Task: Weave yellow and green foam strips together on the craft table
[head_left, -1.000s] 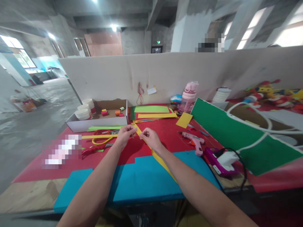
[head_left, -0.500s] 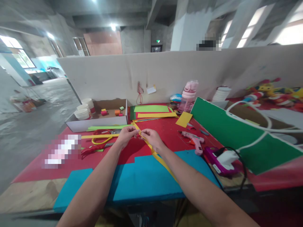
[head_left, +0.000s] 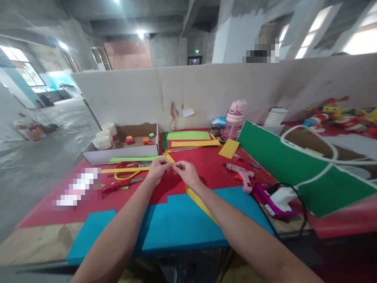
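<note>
My left hand (head_left: 158, 169) and my right hand (head_left: 187, 173) meet over the middle of the red-covered table, fingertips almost touching. Both are closed in a pinch on a narrow yellow paper strip (head_left: 202, 204). One end of the strip pokes out above the fingers; the rest passes under my right wrist and trails over a blue sheet (head_left: 167, 226). Fingers hide the pinched part. To the left of my left hand lies another yellow strip (head_left: 125, 170), over red-handled scissors (head_left: 118, 186) and a tool with a yellow handle (head_left: 126, 177).
A pink glue gun (head_left: 241, 173) and a purple power strip (head_left: 272, 204) lie to the right, beside a leaning green board (head_left: 294, 165). At the back stand a shallow box (head_left: 123, 152) with white cups and paper rolls, stacked coloured paper (head_left: 188, 135) and a pink bottle (head_left: 235, 118).
My hands have drawn slightly closer together, the left moving a little right. The strip's stretch beside my right hand has slipped out of sight, and its trailing part has shifted slightly left.
</note>
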Motion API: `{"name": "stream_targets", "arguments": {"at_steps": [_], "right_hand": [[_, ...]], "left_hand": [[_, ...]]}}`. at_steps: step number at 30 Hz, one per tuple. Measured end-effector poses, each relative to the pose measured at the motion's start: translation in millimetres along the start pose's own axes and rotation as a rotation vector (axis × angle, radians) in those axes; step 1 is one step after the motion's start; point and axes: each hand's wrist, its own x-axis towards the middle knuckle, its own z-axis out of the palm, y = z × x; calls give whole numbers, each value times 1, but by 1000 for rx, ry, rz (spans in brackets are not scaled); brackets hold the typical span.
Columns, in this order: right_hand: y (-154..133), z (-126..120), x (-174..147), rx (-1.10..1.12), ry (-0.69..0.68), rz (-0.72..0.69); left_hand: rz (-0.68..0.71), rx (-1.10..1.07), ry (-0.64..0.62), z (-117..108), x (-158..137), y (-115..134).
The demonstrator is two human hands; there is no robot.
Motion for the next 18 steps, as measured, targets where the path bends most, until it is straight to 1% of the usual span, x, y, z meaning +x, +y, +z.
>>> {"name": "stream_targets", "arguments": {"at_steps": [2,5,7,10,12,13,16,18], "right_hand": [[1,0,0,9,-1,24],[2,2,0,105,-14,107],[2,3,-1,172,-31,158],[1,3,-2,194,-49,211],[1,2,-2,206,-39,228],[1,2,-2,218,-32,223],[0,0,-2,248,-29,186],[0,0,-1,249,-39,174]], "left_hand": [[-6,-5,11,1,0,-1],[-45,-46,33,-3,2,0],[-71,-114,68,-9,5,2],[-67,-229,92,-19,8,4],[-73,-248,52,-23,8,5],[-85,-225,8,-23,7,5],[-97,-78,-138,-17,4,5],[-74,-5,-177,-13,1,6]]}}
